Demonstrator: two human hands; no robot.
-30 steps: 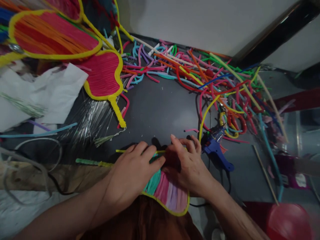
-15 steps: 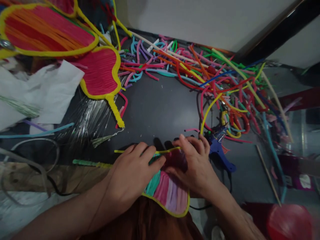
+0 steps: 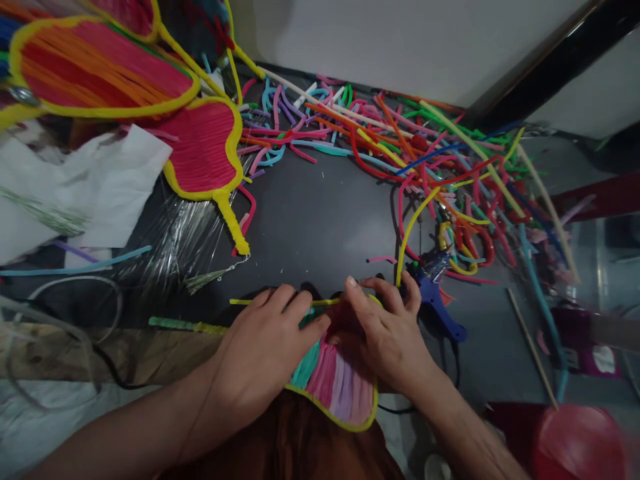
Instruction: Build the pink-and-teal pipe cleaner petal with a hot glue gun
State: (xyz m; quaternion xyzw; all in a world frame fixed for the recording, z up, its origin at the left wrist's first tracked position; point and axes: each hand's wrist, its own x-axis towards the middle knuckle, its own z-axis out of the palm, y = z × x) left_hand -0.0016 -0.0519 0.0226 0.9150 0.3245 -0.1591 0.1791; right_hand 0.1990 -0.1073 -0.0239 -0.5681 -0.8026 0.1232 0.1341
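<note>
A wing-shaped panel of pipe cleaners (image 3: 327, 387), striped teal, pink, lilac and pale pink with a yellow rim, lies at the table's near edge. My left hand (image 3: 273, 340) is curled over its left part, fingers at the upper rim. Across from it, my right hand (image 3: 395, 330) grips the panel's upper right side, thumb beneath and fingers bent over the rim. A yellow pipe cleaner (image 3: 241, 302) sticks out past my left fingers along the top. Another yellow length (image 3: 411, 230) rises beside my right fingers. My palms hide much of the panel's middle.
A blue glue gun (image 3: 437, 307) lies just right of my right hand. Loose coloured pipe cleaners (image 3: 345, 133) heap along the back and right. Finished pink, yellow-rimmed pieces (image 3: 205, 147), white paper (image 3: 133, 180) and silvery strands (image 3: 175, 230) occupy the left. A cable (image 3: 107, 363) runs at lower left.
My right index finger has shifted slightly left along the upper rim. My left hand keeps its hold, and the view has moved slightly.
</note>
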